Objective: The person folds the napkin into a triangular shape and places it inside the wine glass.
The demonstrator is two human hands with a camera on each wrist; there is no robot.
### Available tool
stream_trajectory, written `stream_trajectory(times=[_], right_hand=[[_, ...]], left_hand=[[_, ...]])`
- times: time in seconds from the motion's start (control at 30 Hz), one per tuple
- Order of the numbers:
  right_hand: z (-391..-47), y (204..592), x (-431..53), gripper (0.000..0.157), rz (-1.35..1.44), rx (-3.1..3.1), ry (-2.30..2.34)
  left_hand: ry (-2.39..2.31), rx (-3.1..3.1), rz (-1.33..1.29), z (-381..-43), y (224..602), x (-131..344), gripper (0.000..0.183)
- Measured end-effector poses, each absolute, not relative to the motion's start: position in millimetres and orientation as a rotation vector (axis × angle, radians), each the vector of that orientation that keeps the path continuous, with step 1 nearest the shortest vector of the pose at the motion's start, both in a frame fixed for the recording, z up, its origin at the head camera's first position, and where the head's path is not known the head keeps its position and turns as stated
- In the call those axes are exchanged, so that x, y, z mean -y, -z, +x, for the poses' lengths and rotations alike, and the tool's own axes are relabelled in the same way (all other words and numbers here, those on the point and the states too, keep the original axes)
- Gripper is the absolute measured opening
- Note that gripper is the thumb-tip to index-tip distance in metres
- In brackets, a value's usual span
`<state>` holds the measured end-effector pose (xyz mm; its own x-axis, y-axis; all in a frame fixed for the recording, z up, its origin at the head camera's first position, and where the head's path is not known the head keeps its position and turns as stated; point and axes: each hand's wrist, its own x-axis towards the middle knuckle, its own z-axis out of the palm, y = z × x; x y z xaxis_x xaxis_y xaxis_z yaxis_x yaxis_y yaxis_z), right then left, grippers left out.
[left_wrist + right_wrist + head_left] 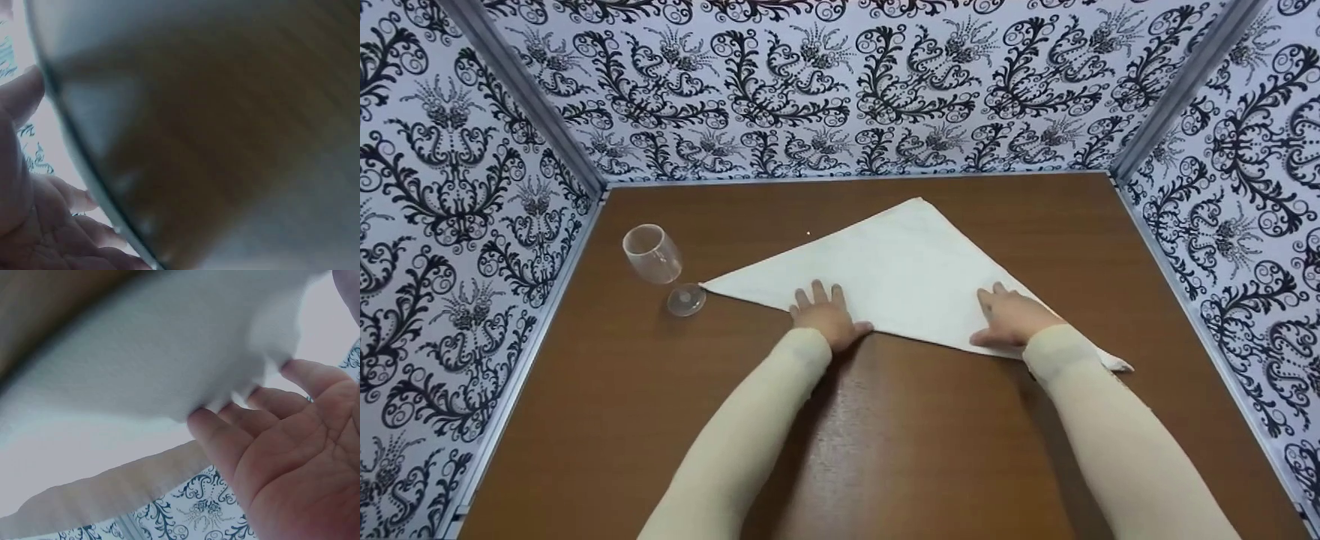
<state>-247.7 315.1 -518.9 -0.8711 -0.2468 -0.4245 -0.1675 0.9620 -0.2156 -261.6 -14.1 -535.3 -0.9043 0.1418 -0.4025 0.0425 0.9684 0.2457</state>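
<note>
Patterned walls (pixel 810 90) edge the tabletop (pixel 915 450), nine-to-three o'clock; left hand (pixel 823 319) and right hand (pixel 1014 319) touch cloth (pixel 900 262), fingers (pixel 819 291) outspread.

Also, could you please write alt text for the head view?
A person's left hand and right hand touch a triangular white cloth on a brown table. A clear stemmed glass stands at left; patterned walls rise beyond.

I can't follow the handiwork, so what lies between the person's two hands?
The head view shows only flat white triangular cloth between the left hand and right hand.
</note>
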Motion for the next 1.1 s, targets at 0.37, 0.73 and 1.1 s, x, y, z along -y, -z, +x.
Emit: stream_trajectory(times=[0.37,0.73,1.1], right_hand=[[-247,525,-313,0.099,-0.254,-2.647,0.251],[-247,524,-307,0.103,-0.243,-2.649,0.203],[-247,527,-302,0.104,-0.188,-2.650,0.185]], left_hand=[[-0.300,-2.685,0.118,-270,533,15,0.109],[-0.332,-2.693,0.159,-289,545,22,0.114],[-0.244,-2.753,0.232,-281,533,-1,0.103]])
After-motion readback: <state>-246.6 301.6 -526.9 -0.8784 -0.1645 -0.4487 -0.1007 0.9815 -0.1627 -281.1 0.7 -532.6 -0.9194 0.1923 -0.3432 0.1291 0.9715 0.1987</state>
